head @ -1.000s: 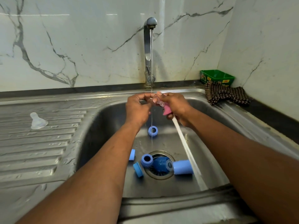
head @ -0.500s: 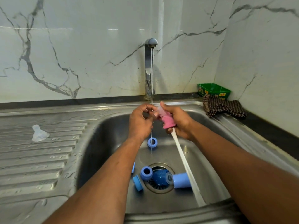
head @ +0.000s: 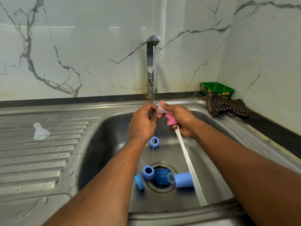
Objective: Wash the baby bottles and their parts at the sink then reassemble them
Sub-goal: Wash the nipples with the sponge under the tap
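Both hands met under the tap's thin stream.
The right hand (head: 179, 118) pinched a clear teat (head: 160, 110) and gripped the pink-tipped brush (head: 171, 121); the left hand's (head: 142, 123) fingers curled at the teat.

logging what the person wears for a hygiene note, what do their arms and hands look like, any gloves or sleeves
Both forearms are bare as far as the frame shows: no sleeves in view. The left hand and right hand wear no gloves. No rings, watch or bracelets show on the visible parts.
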`<state>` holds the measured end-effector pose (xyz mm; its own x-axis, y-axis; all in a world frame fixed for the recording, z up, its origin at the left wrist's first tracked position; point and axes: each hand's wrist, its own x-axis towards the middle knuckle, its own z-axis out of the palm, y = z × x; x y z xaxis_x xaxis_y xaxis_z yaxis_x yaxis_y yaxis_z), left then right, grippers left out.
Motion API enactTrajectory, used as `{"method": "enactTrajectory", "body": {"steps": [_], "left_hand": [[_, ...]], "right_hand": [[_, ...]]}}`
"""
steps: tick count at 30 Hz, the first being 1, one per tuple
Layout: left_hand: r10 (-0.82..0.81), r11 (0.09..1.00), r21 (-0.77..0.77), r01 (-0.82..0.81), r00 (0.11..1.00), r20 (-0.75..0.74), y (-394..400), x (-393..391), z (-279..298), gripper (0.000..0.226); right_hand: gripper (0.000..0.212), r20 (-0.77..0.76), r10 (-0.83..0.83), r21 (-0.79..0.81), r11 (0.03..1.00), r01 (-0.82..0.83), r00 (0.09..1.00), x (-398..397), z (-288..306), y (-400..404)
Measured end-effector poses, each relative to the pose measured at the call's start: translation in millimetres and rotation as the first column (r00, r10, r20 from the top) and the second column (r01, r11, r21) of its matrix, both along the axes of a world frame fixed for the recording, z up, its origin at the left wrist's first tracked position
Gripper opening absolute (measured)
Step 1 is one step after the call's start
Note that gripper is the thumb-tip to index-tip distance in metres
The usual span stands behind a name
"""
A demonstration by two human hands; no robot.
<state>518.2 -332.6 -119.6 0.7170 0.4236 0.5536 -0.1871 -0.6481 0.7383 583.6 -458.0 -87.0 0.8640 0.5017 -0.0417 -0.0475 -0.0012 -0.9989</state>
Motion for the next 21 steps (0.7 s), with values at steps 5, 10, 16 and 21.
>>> {"method": "enactTrajectory", "body": {"steps": [5, 10, 16, 21], "left_hand": [[-0.274, 0.863, -0.477, 0.169, 0.949, -0.159, -7.6, -11.5, 14.5, 0.005], [-0.349, 0.708, -0.684, 0.177, 0.929, -0.121, -8.6, -12.4, 19.7, 0.019], [-0.222, 0.727, -0.669, 0.152, 0.975, -0.021, -5.7, -11.9, 17.4, 0.014], [-0.159, 0.839, -0.531, 0.118, 0.987, -0.031, -4.0, -9.0, 16.0, 0.011]], "right_hand": [[0.029, 0.246, -0.189, -0.015, 0.98, 0.199, 0.95, 2.8, -4.2, -1.9], [0.035, 0.403, -0.26, -0.022, 0.956, 0.293, 0.878, -0.3, 2.3, -0.4], [0.045, 0.217, -0.144, -0.085, 0.982, 0.166, 0.966, -6.3, 4.8, 2.6], [0.023, 0.35, -0.169, -0.075, 0.975, 0.207, 0.921, -1.5, -2.2, 10.0]]}}
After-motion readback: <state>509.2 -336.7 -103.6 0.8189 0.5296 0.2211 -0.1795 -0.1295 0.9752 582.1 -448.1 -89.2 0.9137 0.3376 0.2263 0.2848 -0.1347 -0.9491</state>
